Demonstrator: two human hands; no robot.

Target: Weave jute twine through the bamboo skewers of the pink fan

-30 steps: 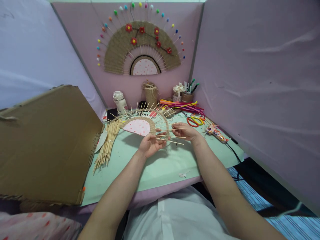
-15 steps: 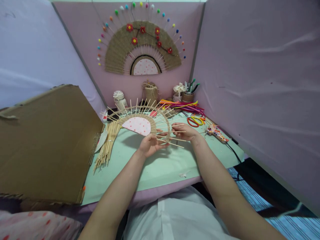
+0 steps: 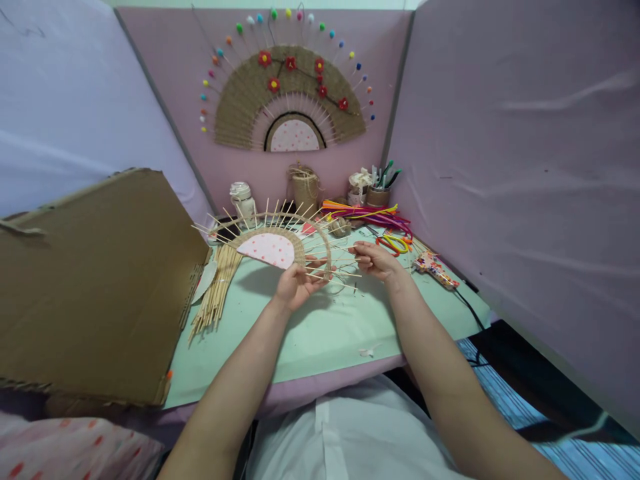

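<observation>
My left hand [image 3: 299,285] grips the lower right edge of a half-round woven fan frame [image 3: 300,247], its thumb in front and its fingers behind. Thin pale sticks radiate from the frame, and a white half-disc with pink dots [image 3: 267,249] covers its centre. A woven band curves across the sticks farther out. Just right of the stick ends, my right hand [image 3: 371,259] is closed in a pinch. What lies between its fingertips is too small to make out, perhaps a thin strand.
A bundle of sticks [image 3: 217,293] and a large cardboard sheet [image 3: 100,287] are at the left. Scissors [image 3: 395,245], coloured pipe cleaners [image 3: 370,212], a glue gun [image 3: 436,270] and its cable lie at the right. Jars stand behind; a finished fan [image 3: 295,77] hangs on the back wall.
The fan frame and my left hand have shifted slightly left. My right hand has moved a little right, away from the stick ends.
</observation>
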